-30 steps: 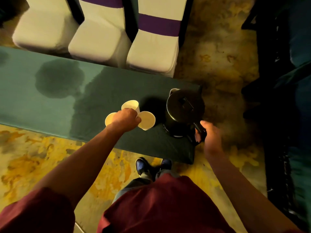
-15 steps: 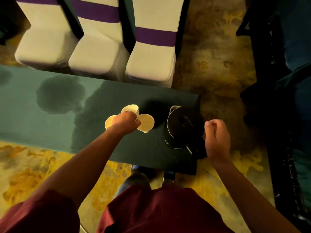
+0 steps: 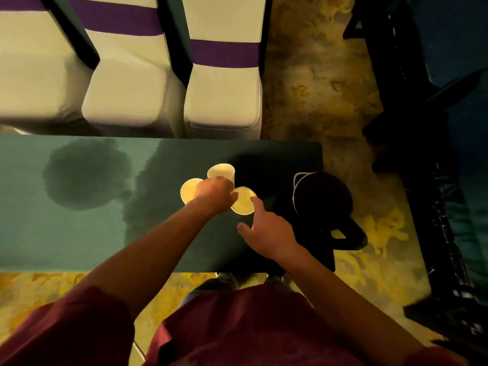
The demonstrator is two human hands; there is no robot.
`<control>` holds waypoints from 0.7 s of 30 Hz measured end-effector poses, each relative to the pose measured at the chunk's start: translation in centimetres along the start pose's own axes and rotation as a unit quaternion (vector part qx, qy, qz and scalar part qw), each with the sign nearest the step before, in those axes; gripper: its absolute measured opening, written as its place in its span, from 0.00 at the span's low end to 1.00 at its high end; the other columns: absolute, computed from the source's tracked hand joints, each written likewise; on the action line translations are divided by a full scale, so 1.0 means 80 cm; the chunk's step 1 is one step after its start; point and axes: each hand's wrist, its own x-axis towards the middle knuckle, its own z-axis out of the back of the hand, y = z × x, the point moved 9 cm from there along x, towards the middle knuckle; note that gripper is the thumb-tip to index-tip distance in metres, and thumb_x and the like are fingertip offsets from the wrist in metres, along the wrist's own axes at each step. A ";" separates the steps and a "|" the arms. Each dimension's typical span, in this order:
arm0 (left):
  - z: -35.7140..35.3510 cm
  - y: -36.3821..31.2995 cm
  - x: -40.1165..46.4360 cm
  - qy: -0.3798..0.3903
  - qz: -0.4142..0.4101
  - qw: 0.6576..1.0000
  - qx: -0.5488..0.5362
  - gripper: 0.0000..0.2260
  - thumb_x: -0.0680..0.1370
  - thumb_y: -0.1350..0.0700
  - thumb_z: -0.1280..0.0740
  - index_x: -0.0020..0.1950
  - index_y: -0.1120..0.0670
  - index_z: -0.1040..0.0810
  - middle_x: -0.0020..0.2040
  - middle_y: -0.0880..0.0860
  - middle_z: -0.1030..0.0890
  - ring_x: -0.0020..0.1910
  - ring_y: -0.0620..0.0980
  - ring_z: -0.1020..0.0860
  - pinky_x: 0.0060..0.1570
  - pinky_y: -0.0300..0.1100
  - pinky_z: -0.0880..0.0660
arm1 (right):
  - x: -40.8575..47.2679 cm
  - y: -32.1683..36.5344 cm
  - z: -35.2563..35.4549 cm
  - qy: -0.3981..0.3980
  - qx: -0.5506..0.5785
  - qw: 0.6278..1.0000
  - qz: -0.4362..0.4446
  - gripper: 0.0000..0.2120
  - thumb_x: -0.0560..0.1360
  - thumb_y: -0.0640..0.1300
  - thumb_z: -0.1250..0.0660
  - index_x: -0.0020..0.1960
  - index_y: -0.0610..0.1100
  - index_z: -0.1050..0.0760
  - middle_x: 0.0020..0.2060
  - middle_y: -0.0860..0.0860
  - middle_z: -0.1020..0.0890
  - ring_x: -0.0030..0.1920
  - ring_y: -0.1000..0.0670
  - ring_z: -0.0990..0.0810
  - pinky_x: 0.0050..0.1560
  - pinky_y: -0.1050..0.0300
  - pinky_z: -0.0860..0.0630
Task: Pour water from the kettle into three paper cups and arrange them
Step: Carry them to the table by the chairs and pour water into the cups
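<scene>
Three pale paper cups stand close together on the green table [image 3: 79, 233]: a left cup [image 3: 188, 190], a far cup [image 3: 221, 170] and a right cup [image 3: 243, 200]. My left hand [image 3: 214, 192] lies over the middle of the cluster with its fingers curled among the cups. My right hand [image 3: 266, 228] is open, fingers spread, its fingertip touching the near rim of the right cup. The black kettle [image 3: 323, 198] stands on the table's right end, lid shut, handle toward me, with no hand on it.
Dark wet patches [image 3: 84, 175] mark the tablecloth left of the cups. White-covered chairs [image 3: 221, 101] with purple bands stand against the table's far side. The table's right edge is just past the kettle; dark furniture [image 3: 435, 154] fills the right side.
My right hand has let go of the kettle handle and moved left to the right cup, opening its fingers. My left hand has stayed on the cups.
</scene>
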 end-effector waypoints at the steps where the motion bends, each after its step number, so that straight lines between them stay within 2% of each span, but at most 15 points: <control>1: 0.001 -0.001 -0.003 -0.001 -0.015 1.000 -0.009 0.18 0.79 0.41 0.39 0.62 0.49 0.21 0.59 0.54 0.19 0.53 0.55 0.19 0.41 0.46 0.27 | 0.008 -0.004 -0.014 0.015 0.004 1.000 -0.014 0.37 0.78 0.59 0.39 0.81 0.49 0.51 0.42 0.50 0.19 0.38 0.49 0.21 0.39 0.52 0.23; 4: 0.004 0.004 -0.013 -0.007 -0.045 0.998 -0.034 0.19 0.78 0.37 0.39 0.61 0.46 0.20 0.62 0.52 0.20 0.53 0.55 0.19 0.44 0.48 0.24 | 0.027 -0.013 -0.038 0.020 0.042 0.998 -0.031 0.38 0.78 0.58 0.38 0.81 0.52 0.52 0.41 0.52 0.20 0.38 0.53 0.22 0.40 0.51 0.22; 7: 0.005 0.011 -0.026 -0.014 -0.067 0.997 -0.034 0.20 0.78 0.35 0.41 0.61 0.44 0.20 0.66 0.50 0.23 0.54 0.55 0.19 0.46 0.49 0.23 | 0.041 -0.023 -0.054 0.038 0.038 0.997 -0.049 0.35 0.78 0.57 0.36 0.80 0.52 0.46 0.59 0.47 0.18 0.55 0.44 0.18 0.52 0.46 0.20; 9: 0.007 0.016 -0.032 -0.019 -0.073 0.997 -0.033 0.20 0.78 0.35 0.41 0.62 0.42 0.20 0.71 0.50 0.26 0.56 0.55 0.19 0.47 0.49 0.23 | 0.047 -0.028 -0.055 0.031 0.033 0.997 -0.066 0.32 0.77 0.57 0.36 0.77 0.49 0.40 0.64 0.47 0.19 0.61 0.42 0.20 0.55 0.45 0.21; 13: 0.015 0.026 -0.044 -0.031 -0.075 0.995 -0.049 0.18 0.79 0.37 0.41 0.60 0.42 0.18 0.72 0.49 0.27 0.55 0.54 0.19 0.46 0.47 0.23 | 0.050 -0.030 -0.048 0.004 0.065 0.994 -0.091 0.28 0.77 0.56 0.36 0.74 0.48 0.33 0.66 0.48 0.20 0.61 0.43 0.20 0.56 0.47 0.21; 17: 0.018 0.030 -0.065 -0.052 -0.087 0.993 -0.055 0.18 0.80 0.40 0.43 0.57 0.46 0.16 0.65 0.50 0.22 0.49 0.52 0.17 0.40 0.44 0.22 | 0.035 -0.041 -0.051 0.004 0.106 0.989 -0.103 0.25 0.76 0.54 0.36 0.72 0.49 0.29 0.67 0.51 0.20 0.62 0.44 0.20 0.54 0.50 0.23; 21: 0.009 0.030 -0.088 -0.072 -0.085 0.992 -0.062 0.16 0.81 0.42 0.42 0.56 0.44 0.17 0.69 0.49 0.25 0.50 0.53 0.17 0.37 0.43 0.24 | 0.006 -0.052 -0.064 -0.004 0.145 0.984 -0.101 0.23 0.75 0.52 0.36 0.69 0.50 0.27 0.65 0.54 0.18 0.62 0.46 0.20 0.54 0.52 0.25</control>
